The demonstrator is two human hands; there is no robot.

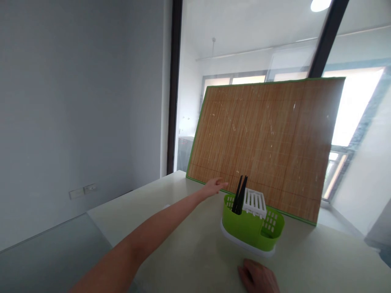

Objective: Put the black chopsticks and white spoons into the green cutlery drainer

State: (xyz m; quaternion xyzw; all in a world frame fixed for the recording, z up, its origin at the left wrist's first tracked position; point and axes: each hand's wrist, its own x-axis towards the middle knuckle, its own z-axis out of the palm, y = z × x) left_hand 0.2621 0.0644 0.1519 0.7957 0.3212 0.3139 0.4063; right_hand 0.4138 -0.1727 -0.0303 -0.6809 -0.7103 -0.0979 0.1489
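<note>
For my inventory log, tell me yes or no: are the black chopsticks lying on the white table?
No, the black chopsticks stand at a slight tilt in the green holder.

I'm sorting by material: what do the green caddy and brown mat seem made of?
The green caddy looks like smooth plastic, from its even colour and slotted walls. The brown mat seems bamboo, perhaps wood, slightly glossy: fine strips show.
</note>
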